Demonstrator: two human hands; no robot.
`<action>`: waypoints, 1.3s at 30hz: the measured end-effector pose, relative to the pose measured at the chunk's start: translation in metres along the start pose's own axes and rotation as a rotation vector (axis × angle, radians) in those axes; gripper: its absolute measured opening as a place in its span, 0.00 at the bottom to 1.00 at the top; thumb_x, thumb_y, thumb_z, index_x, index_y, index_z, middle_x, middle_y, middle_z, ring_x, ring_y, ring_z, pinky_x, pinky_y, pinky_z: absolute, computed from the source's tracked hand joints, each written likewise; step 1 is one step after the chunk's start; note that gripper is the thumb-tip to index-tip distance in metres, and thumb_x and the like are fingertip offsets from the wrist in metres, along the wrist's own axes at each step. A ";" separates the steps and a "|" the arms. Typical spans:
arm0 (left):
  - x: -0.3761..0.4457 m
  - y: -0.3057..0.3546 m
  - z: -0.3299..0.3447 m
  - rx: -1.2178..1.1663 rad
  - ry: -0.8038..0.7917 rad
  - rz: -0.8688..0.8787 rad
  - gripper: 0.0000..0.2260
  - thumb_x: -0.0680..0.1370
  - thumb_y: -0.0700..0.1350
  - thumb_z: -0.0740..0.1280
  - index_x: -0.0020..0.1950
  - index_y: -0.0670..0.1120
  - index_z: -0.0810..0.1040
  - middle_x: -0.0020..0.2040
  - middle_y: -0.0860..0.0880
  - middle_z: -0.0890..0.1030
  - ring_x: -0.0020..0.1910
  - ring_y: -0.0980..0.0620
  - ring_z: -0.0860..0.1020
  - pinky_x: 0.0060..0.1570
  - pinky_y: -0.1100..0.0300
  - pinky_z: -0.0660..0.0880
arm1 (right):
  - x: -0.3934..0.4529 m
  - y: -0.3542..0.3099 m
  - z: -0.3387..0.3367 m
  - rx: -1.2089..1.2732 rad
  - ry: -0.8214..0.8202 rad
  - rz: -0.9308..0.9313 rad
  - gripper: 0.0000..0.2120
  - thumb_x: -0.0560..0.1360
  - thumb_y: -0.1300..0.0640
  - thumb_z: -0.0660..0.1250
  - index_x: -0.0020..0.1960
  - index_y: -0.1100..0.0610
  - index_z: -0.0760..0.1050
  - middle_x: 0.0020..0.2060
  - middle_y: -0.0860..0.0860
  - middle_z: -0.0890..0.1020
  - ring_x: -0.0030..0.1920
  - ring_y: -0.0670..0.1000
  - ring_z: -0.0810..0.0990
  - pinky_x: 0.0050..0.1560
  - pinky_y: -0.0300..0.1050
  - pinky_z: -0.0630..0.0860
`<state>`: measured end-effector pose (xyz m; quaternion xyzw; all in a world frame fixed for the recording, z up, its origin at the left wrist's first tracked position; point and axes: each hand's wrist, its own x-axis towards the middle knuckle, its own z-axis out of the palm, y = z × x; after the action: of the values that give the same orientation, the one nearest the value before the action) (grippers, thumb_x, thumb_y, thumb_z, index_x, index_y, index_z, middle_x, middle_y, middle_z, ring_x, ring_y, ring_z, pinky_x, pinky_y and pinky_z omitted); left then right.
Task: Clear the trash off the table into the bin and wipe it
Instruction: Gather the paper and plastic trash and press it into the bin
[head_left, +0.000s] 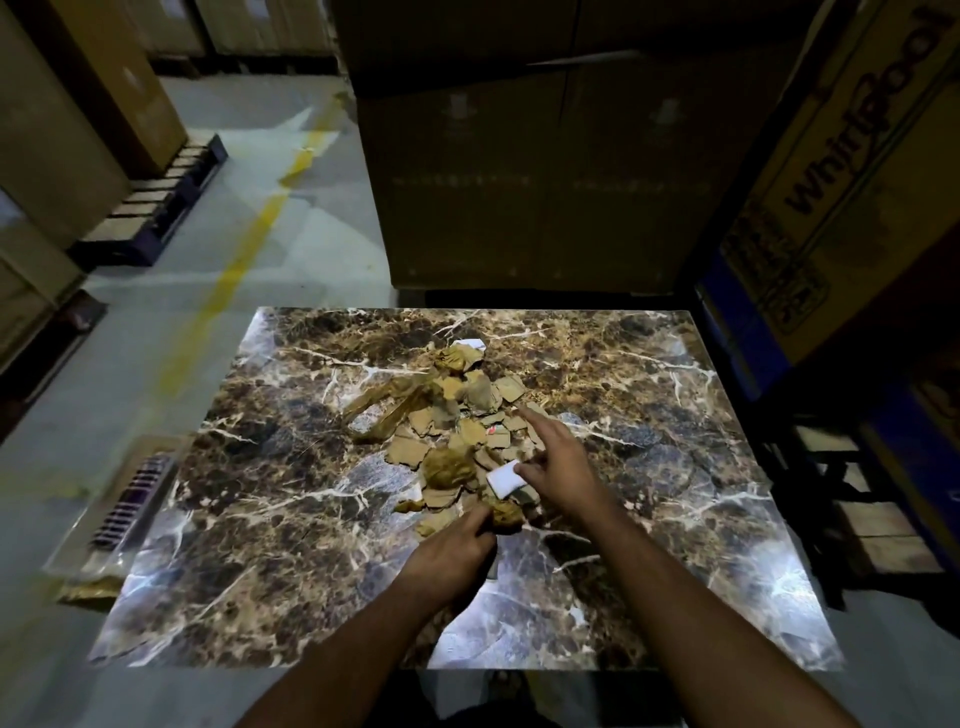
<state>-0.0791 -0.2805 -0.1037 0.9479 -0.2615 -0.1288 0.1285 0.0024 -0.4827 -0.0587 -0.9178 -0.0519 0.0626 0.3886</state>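
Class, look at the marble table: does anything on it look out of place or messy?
Yes. Torn cardboard scraps and crumpled brown paper lie heaped mid-table, with a white scrap among them. That is litter, not tidy tabletop contents.

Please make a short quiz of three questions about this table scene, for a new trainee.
1. True or false: the right hand has its fingers spread over the pile of torn cardboard scraps.
2. What does the left hand touch? A) a crumpled brown paper ball B) a bottle C) a cloth
3. What colour is the small flat piece beside the right hand's thumb?

Key: 1 true; 2 A; 3 white.
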 end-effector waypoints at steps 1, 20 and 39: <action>-0.001 0.000 0.001 -0.010 -0.004 -0.015 0.13 0.81 0.40 0.61 0.65 0.43 0.76 0.69 0.42 0.68 0.62 0.40 0.74 0.59 0.46 0.74 | -0.001 0.004 -0.002 -0.011 0.012 0.043 0.40 0.74 0.58 0.75 0.78 0.37 0.60 0.73 0.51 0.69 0.57 0.49 0.79 0.62 0.52 0.78; -0.001 -0.004 0.009 -0.057 0.047 0.011 0.02 0.81 0.44 0.60 0.53 0.48 0.71 0.48 0.46 0.74 0.41 0.44 0.73 0.37 0.50 0.71 | -0.011 0.034 0.009 -0.097 0.044 0.224 0.20 0.76 0.54 0.72 0.67 0.51 0.75 0.55 0.52 0.81 0.50 0.50 0.79 0.55 0.52 0.80; -0.005 -0.021 -0.008 -0.229 -0.153 -0.094 0.21 0.67 0.44 0.66 0.60 0.50 0.75 0.53 0.48 0.71 0.51 0.47 0.70 0.44 0.55 0.72 | 0.026 -0.031 0.020 -0.088 -0.192 -0.068 0.41 0.65 0.50 0.83 0.73 0.46 0.68 0.64 0.51 0.79 0.58 0.53 0.80 0.58 0.50 0.79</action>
<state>-0.0710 -0.2594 -0.1016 0.9257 -0.2093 -0.2354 0.2093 0.0230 -0.4433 -0.0525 -0.9215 -0.1227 0.1347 0.3429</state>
